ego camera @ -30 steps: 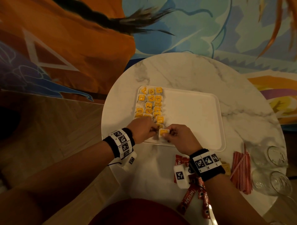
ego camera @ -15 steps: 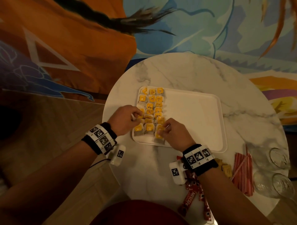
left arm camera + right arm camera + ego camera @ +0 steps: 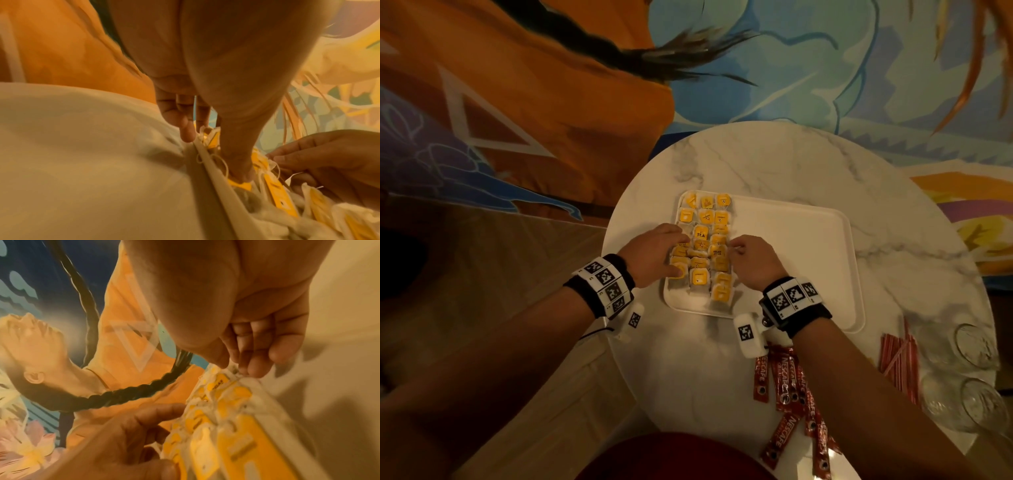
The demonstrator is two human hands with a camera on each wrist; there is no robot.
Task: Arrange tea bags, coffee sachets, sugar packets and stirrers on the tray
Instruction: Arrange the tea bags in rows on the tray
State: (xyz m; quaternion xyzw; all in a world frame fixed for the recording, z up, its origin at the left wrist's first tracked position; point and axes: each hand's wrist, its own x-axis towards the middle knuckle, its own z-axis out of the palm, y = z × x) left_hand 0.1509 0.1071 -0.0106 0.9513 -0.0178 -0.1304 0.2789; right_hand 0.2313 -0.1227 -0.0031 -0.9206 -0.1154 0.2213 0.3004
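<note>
A white tray (image 3: 791,260) lies on the round marble table (image 3: 774,164). Tea bags (image 3: 703,236) with yellow tags fill its left part in three columns. My left hand (image 3: 674,255) rests at the left column; its thumb (image 3: 239,170) presses flat on a yellow tag while the other fingers (image 3: 185,128) reach straight to the tray rim (image 3: 207,160). My right hand (image 3: 736,246) is at the right column, its thumb and fingertips (image 3: 252,368) pinching the edge of a tea bag (image 3: 235,369). Red coffee sachets (image 3: 787,383) and red stirrers (image 3: 897,359) lie on the table near me.
Two clear glasses (image 3: 976,346) stand at the table's right edge beside the stirrers. The right part of the tray holds nothing. A painted wall (image 3: 756,68) rises behind the table, and wooden floor (image 3: 500,274) lies to the left.
Both hands moved from the tray's near edge up to the middle rows of tea bags. The tea bag the right hand held a second ago now lies in the near row.
</note>
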